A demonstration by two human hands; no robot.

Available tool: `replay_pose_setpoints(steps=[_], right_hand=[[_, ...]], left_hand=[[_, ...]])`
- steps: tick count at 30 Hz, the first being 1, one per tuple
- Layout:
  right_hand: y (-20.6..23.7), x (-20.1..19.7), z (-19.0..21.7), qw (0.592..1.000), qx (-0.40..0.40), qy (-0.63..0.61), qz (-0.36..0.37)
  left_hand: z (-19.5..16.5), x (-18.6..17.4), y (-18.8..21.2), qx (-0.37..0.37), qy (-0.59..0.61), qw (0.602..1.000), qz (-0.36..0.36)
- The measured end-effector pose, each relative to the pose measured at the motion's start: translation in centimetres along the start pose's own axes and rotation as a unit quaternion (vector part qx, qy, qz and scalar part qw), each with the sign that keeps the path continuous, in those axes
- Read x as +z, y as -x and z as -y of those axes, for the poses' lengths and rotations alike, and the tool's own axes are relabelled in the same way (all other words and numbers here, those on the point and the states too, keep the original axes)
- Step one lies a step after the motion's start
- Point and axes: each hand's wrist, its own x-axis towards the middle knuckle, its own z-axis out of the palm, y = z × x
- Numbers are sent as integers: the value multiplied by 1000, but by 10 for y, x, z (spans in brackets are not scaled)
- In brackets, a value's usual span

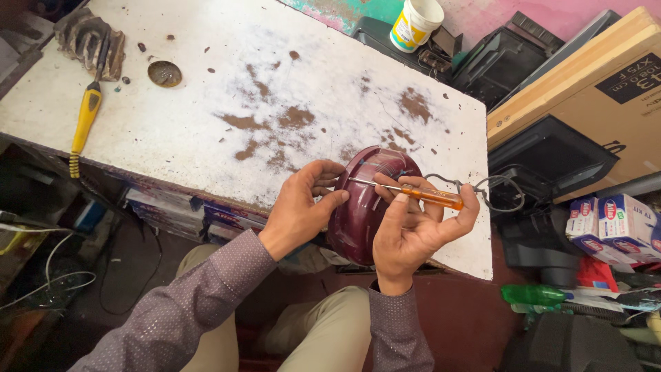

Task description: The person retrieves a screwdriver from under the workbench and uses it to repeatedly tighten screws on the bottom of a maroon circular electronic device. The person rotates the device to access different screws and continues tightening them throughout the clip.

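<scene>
A dark red rounded plastic housing (361, 207) rests against the near edge of the worn white table (206, 103), with a grey cord (482, 189) trailing off to its right. My left hand (303, 207) grips the housing's left side, thumb and fingers on its rim. My right hand (413, 227) holds a small screwdriver with an orange handle (430, 196); its thin metal shaft points left, tip at the housing's upper face near my left fingers.
A yellow-handled tool (84, 124), a small round metal dish (164, 73) and a lump of grey parts (89, 41) lie at the table's far left. A white tub (416, 24) stands behind. Cardboard box (585, 96), black casings and small cartons (609, 220) crowd the right.
</scene>
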Motion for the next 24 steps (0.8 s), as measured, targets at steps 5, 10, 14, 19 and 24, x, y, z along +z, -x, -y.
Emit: replay_pose_setpoints(steps=[5,10,14,19,24], right_hand=[[1,-3,-1,999,12,-32,-7],[-13,-14,1,997,-20,-57,-51],[-21,-18,13,989,53,-130,-50],[-21,-9,14,992,29,-103,-68],[-17,-16,9,986,40,-151,-50]], left_hand=[[0,0,-1,4,-27,1000,-5],[1,0,-1,20,-40,999,-8],[1,1,-1,20,-29,999,-8],[-1,1,0,-3,-43,999,-14],[-4,-1,0,29,-64,998,-3]])
